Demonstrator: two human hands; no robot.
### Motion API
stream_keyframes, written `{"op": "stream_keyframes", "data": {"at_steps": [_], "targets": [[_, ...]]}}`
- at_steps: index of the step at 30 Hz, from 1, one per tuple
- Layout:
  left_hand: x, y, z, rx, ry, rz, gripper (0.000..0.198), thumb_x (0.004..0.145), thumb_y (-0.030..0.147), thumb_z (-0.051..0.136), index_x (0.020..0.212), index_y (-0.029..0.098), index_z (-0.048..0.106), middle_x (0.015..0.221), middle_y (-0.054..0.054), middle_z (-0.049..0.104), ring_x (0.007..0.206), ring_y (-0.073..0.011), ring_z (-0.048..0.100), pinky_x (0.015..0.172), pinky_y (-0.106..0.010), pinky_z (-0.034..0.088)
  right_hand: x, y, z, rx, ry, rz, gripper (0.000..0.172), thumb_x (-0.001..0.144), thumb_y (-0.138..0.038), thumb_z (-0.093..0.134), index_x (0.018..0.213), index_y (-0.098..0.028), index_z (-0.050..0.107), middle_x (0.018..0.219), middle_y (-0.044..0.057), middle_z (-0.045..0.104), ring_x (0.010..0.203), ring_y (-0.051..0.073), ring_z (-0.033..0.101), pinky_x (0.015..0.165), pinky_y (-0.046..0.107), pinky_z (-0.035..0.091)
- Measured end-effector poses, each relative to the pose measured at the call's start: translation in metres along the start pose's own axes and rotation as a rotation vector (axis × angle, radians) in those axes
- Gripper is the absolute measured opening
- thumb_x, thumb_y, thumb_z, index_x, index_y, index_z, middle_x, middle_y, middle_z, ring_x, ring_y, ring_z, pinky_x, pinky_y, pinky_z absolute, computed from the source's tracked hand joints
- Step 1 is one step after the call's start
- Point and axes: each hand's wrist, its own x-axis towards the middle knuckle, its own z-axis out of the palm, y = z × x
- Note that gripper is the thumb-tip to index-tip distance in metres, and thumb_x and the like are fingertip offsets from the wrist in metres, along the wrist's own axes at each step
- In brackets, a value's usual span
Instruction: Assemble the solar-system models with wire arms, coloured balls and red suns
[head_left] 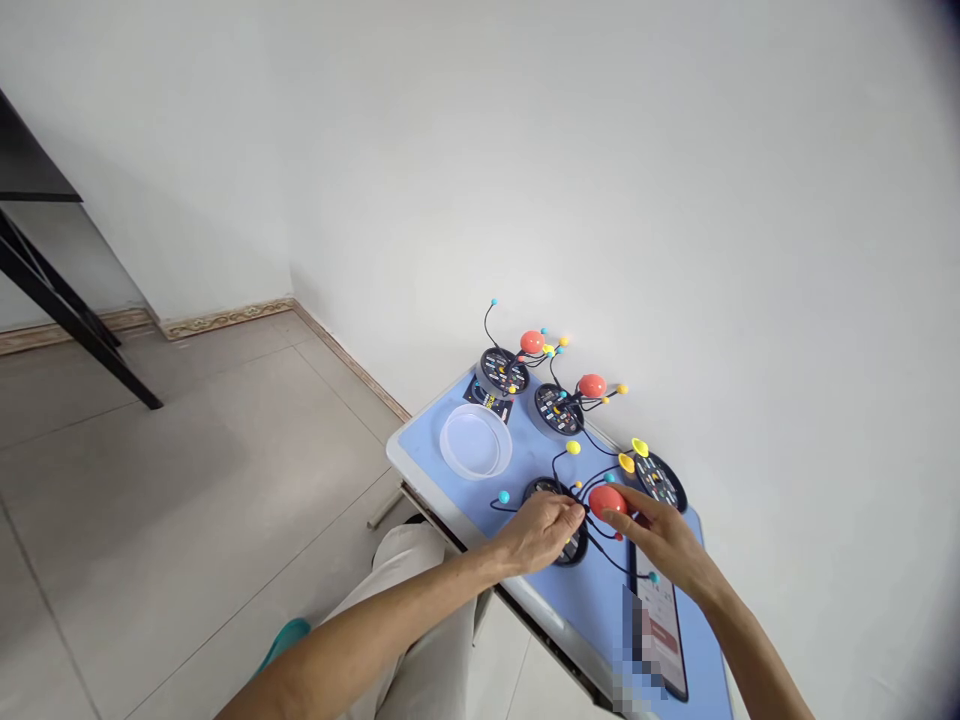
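red ball [606, 502] on black wires touches the half-open right hand [660, 545]; left hand [536, 532] curls over a round black base [574, 545] on the blue desk [577, 610], its grip unclear.

The head camera looks down on the left hand [538, 532] and right hand [660, 545].

Black disc [576, 547] under left hand [536, 532], black wires [600, 537] tangled; red ball [606, 502] apparently touching right hand [660, 542].
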Motion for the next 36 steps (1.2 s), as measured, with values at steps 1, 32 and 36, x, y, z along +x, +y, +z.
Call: {"op": "stream_keyframes", "data": {"at_steps": [1, 32, 36], "targets": [[0.000, 0.000, 0.000, 0.002, -0.001, 0.000, 0.045, 0.098, 0.045, 0.026, 0.059, 0.023, 0.028, 0.068, 0.001, 0.043, 0.070, -0.0157, 0.043, 0.073, -0.030, 0.039, -0.001, -0.001, 0.000, -0.031, -0.004, -0.017, 0.041, 0.085, -0.059, 0.055, 0.097, -0.023, 0.072, 0.069, -0.001, 0.063, 0.061, 0.017, 0.053, 0.057, 0.028, 0.044], [-0.001, 0.010, -0.005, -0.045, -0.042, -0.044, 0.054, 0.099, 0.053, 0.027, 0.057, 0.021, 0.037, 0.080, -0.003, 0.056, 0.074, -0.0153, 0.054, 0.075, -0.028, 0.047, -0.003, -0.022, 0.010, -0.462, 0.107, -0.200, 0.039, 0.095, -0.053, 0.040, 0.077, -0.022, 0.055, 0.062, 0.003, 0.060, 0.050, 0.017, 0.054, 0.050, 0.027, 0.034], [-0.001, 0.010, -0.004, -0.037, -0.047, -0.046, 0.049, 0.099, 0.047, 0.036, 0.064, 0.019, 0.055, 0.092, -0.006, 0.066, 0.088, -0.0187, 0.061, 0.085, -0.028, 0.046, -0.002, -0.027, 0.013, -0.586, 0.136, -0.155, 0.033, 0.093, -0.047, 0.045, 0.070, -0.024, 0.050, 0.057, 0.003, 0.060, 0.048, 0.018, 0.053, 0.049, 0.027, 0.027]]}}
